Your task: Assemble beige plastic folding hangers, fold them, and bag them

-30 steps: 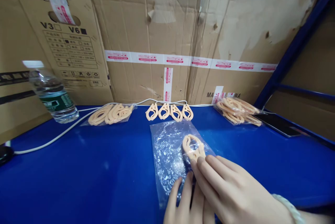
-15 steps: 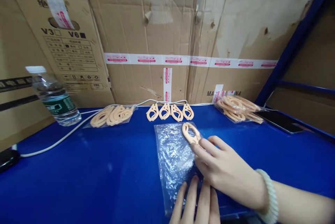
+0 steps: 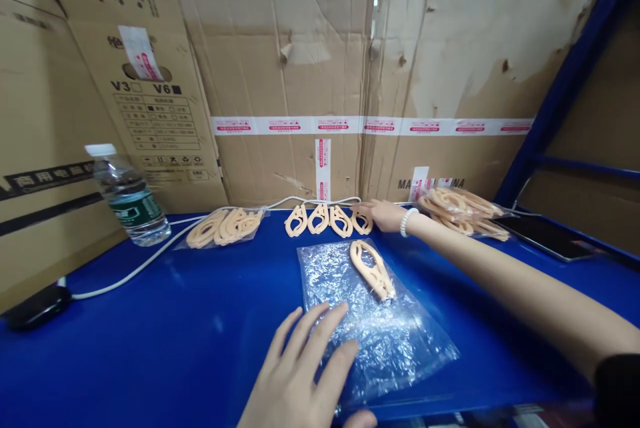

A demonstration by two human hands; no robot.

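Note:
A beige folding clothes hanger (image 3: 373, 271), folded up, lies on or in a clear plastic bag (image 3: 345, 321) on the blue table; I cannot tell which. My left hand (image 3: 307, 368) rests with spread fingers over the bag's lower left part and grips nothing. My right hand (image 3: 387, 215) reaches far across to a row of several more folded hangers (image 3: 319, 219). Its outstretched fingers lie over the top of the rightmost hanger (image 3: 362, 223), partly hiding it. No firm grip on that hanger shows.
Bagged hangers lie left (image 3: 225, 227) and right (image 3: 460, 208) of the row. A water bottle (image 3: 133, 205), a white cable (image 3: 125, 279) and a black device (image 3: 39, 307) are at left. A dark phone-like slab (image 3: 547, 238) lies right. Cardboard (image 3: 290, 81) walls the back.
My right hand has let go of the hanger on the bag and moved forward to the row's right end. My left hand has shifted left, with its fingers spread wider.

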